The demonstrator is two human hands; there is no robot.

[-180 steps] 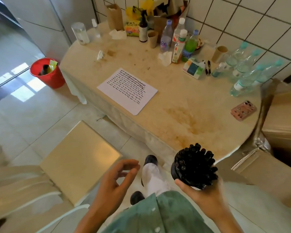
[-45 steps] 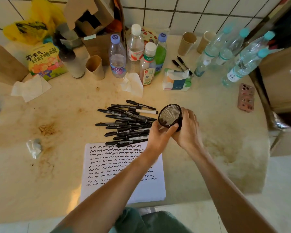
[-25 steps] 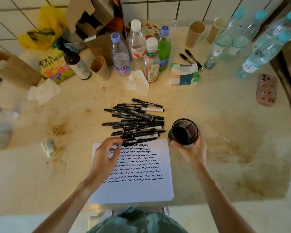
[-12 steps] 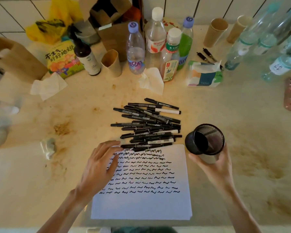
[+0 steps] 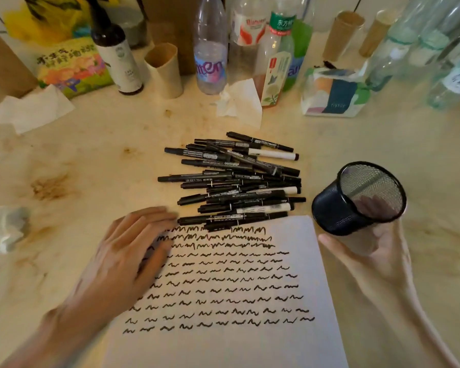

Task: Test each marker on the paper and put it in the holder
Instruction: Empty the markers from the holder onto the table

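The left hand (image 5: 122, 256) lies flat, fingers (image 5: 154, 216) extended and relaxed, on the left edge of the paper (image 5: 223, 301), fingertips just beside the nearest marker. The right hand (image 5: 369, 251) holds the black mesh holder (image 5: 356, 200), fingers curled around its base; the holder is tilted, mouth facing the camera, just right of the paper's top corner. The paper carries rows of black squiggle test marks. The pile of black markers (image 5: 237, 181) lies on the counter (image 5: 91, 160), overlapping the paper's top edge. Behind it: a tissue pack (image 5: 335, 94) printed "TISSUE", a clear bottle (image 5: 210, 54) with a partly readable "…ten" label, and paper cups (image 5: 165, 70). Other labels are unreadable.
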